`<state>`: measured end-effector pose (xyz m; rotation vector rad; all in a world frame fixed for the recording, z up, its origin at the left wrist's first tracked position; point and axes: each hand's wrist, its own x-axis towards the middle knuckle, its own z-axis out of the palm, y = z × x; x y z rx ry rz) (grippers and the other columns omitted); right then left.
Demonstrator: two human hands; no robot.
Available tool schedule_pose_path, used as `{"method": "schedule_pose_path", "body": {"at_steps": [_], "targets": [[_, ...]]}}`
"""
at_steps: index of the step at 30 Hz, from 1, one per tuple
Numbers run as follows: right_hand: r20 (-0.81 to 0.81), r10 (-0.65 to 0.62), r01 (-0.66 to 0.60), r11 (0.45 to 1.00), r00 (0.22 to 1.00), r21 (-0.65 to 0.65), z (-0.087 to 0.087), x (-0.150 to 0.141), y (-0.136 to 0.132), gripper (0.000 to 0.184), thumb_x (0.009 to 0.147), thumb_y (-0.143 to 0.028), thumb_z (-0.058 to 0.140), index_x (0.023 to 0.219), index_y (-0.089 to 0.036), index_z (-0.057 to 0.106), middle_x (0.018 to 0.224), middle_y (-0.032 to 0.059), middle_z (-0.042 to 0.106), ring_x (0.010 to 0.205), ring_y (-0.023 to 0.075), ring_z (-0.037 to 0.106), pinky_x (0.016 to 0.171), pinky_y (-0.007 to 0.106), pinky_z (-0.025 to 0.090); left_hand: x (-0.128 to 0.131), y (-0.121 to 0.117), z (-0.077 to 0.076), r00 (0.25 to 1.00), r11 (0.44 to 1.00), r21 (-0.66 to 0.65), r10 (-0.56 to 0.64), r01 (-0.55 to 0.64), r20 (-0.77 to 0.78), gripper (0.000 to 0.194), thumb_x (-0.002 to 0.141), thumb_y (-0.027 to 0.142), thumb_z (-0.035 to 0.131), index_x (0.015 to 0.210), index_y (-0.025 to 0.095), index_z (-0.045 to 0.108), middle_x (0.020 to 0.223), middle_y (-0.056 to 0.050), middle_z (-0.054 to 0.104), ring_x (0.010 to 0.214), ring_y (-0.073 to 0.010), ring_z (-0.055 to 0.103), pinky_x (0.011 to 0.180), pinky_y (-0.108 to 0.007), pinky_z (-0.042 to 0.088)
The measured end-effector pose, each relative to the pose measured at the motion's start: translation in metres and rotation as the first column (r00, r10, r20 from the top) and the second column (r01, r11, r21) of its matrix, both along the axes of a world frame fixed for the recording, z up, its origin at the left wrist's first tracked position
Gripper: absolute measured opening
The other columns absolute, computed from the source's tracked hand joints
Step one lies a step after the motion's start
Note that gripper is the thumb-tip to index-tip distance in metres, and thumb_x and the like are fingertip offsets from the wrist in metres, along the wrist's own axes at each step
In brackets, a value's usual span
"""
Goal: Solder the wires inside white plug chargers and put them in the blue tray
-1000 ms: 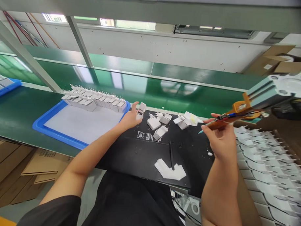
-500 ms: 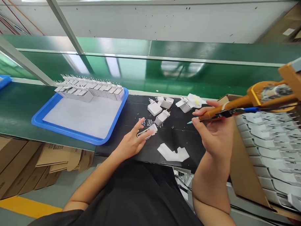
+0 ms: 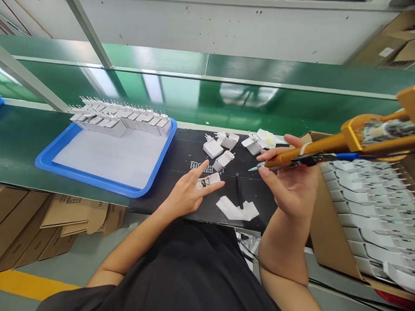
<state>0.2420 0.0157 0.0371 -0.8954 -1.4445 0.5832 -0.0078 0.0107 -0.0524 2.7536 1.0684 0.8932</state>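
On the black mat [image 3: 179, 172], my left hand [image 3: 187, 193] is around a small open white charger housing [image 3: 213, 178], two fingers stretched on either side of it. Wires show inside the housing. My right hand [image 3: 288, 181] grips the front of an orange glue gun [image 3: 316, 148] from below. Its pale teal nozzle points left, above the mat and apart from the housing. Several white plug chargers [image 3: 224, 159] lie behind my left hand. Between my hands are black tweezers [image 3: 239, 190] and a folded white wipe [image 3: 236, 208].
At left a blue tray [image 3: 143, 189] holds rows of white chargers, pins up, at its back. A cardboard box [image 3: 337, 241] full of white chargers stands at right. A stained wipe [image 3: 267, 138] lies at the mat's back. Flattened cartons [image 3: 79, 214] lean below the bench.
My left hand and the housing have shifted slightly right, and the housing's wired inside shows more. The glue gun's nozzle has moved a little left. The view has shifted slightly.
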Motion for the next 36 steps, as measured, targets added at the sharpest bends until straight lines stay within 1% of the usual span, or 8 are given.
{"method": "schedule_pose_path", "body": {"at_steps": [5,10,14,18,21,24,29,36], "targets": [[-0.005,-0.005,0.005,1.0,1.0,0.005,-0.001,-0.002,-0.001,0.061,0.077,-0.019,0.075,0.133,-0.035,0.055,0.097,0.0001,0.064,0.09,0.0173,0.065,0.094,0.041,0.056,0.01,0.002,0.001,0.999,0.999,-0.006,-0.047,0.047,-0.011,0.065,0.088,0.004,0.052,0.143,0.039,0.051,0.168,-0.01,0.018,0.131,-0.0308,0.055,0.103,-0.048,0.054],[0.028,-0.049,0.05,0.999,0.998,-0.015,-0.002,0.002,-0.002,0.057,0.078,-0.027,0.076,0.131,-0.033,0.055,0.096,0.0019,0.064,0.088,0.0191,0.066,0.09,0.043,0.058,-0.004,0.0,-0.011,0.978,0.98,-0.195,0.072,-0.034,0.194,0.057,0.094,0.026,0.061,0.148,0.026,0.044,0.162,-0.019,0.029,0.127,-0.0275,0.059,0.103,-0.044,0.055],[0.021,-0.027,0.026,0.999,0.999,0.04,-0.002,0.003,-0.003,0.058,0.076,-0.035,0.077,0.13,-0.033,0.055,0.1,0.0042,0.066,0.084,0.021,0.066,0.079,0.042,0.06,-0.013,0.004,-0.019,0.964,0.895,-0.432,0.202,-0.11,0.174,0.056,0.084,0.039,0.075,0.134,0.024,0.057,0.147,-0.016,0.049,0.129,-0.0307,0.058,0.106,-0.045,0.053],[-0.09,0.04,-0.025,0.987,0.995,0.161,0.005,-0.014,-0.004,0.061,0.074,-0.037,0.079,0.131,-0.032,0.057,0.095,0.0035,0.065,0.074,0.0186,0.063,0.066,0.037,0.058,-0.006,0.009,-0.021,0.95,0.841,-0.511,0.284,-0.179,0.134,0.04,0.078,0.04,0.08,0.112,0.023,0.068,0.134,-0.013,0.062,0.123,-0.0317,0.062,0.103,-0.046,0.054],[-0.16,0.015,0.015,0.983,0.987,0.184,0.012,-0.034,-0.008,0.054,0.075,-0.037,0.08,0.125,-0.032,0.061,0.084,0.0006,0.061,0.064,0.0143,0.057,0.054,0.03,0.051,0.006,0.007,-0.019,0.936,0.798,-0.573,0.321,-0.187,0.143,0.038,0.082,0.041,0.076,0.113,0.022,0.066,0.114,-0.009,0.072,0.105,-0.0283,0.069,0.093,-0.043,0.057],[-0.164,0.026,0.005,0.983,0.986,0.185,0.018,-0.051,-0.014,0.048,0.077,-0.038,0.078,0.122,-0.034,0.06,0.08,-0.0003,0.058,0.061,0.0142,0.054,0.052,0.031,0.05,0.017,0.003,-0.015,0.906,0.762,-0.622,0.375,-0.18,0.198,0.042,0.083,0.047,0.073,0.116,0.022,0.064,0.1,-0.006,0.074,0.085,-0.0231,0.071,0.079,-0.036,0.058],[-0.067,0.071,-0.058,0.983,0.995,0.173,0.021,-0.064,-0.02,0.052,0.08,-0.04,0.073,0.126,-0.039,0.05,0.081,0.0,0.058,0.06,0.0166,0.054,0.052,0.035,0.054,0.028,-0.001,-0.004,0.825,0.79,-0.604,0.409,-0.107,0.39,0.041,0.078,0.043,0.078,0.112,0.024,0.066,0.099,-0.005,0.071,0.085,-0.0208,0.069,0.073,-0.032,0.057],[-0.109,0.09,-0.066,0.977,0.99,0.204,0.023,-0.071,-0.02,0.048,0.082,-0.031,0.072,0.126,-0.035,0.052,0.081,-0.0006,0.057,0.061,0.0145,0.055,0.055,0.033,0.055,0.028,-0.002,0.017,0.822,0.874,-0.481,0.328,-0.076,0.466,0.036,0.076,0.037,0.08,0.107,0.022,0.067,0.091,-0.004,0.069,0.087,-0.0212,0.067,0.081,-0.034,0.056]]}}
